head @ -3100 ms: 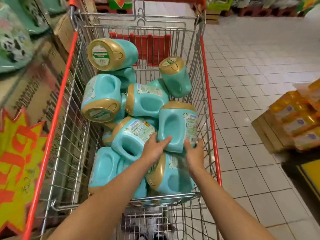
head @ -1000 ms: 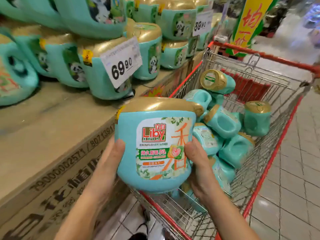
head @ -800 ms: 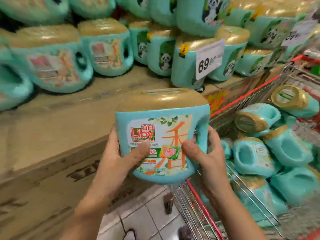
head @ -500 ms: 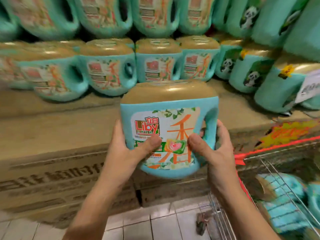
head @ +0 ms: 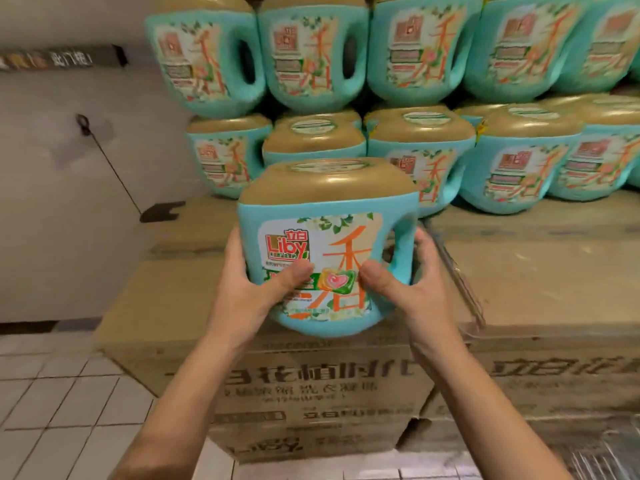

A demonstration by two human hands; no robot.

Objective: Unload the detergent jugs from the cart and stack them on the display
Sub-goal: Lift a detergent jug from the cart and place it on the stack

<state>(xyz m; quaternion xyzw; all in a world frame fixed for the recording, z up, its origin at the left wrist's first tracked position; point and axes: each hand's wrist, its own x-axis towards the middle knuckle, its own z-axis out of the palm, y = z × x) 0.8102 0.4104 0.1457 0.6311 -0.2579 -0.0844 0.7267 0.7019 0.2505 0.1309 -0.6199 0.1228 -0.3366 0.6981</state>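
I see the teal detergent jug (head: pixel 325 247) upright at the centre of my view, its gold cap on top and its Liby label facing me, handle on the right side. My left hand (head: pixel 247 292) clasps its left flank with the thumb pressed across the lower label; my right hand (head: pixel 412 282) clamps the handle side, thumb on the label's lower right. The jug is held up in front of the near edge of the cardboard cartons (head: pixel 311 386); I cannot tell whether its base touches them.

At twelve o'clock, just behind it, a lower row of jugs (head: pixel 519 157) stands on the carton tops, and an upper row of jugs (head: pixel 311 53) sits stacked on their caps, all labels outward. The carton tops form a flat brown deck running from nine to three o'clock, printed with dark characters on their front faces.

At nine to ten o'clock there is a pale wall (head: pixel 69 185) with a thin dark cable hanging diagonally. At seven o'clock lies a white tiled floor (head: pixel 62 403). At five o'clock a bit of wire cart (head: pixel 602 455) shows, blurred.
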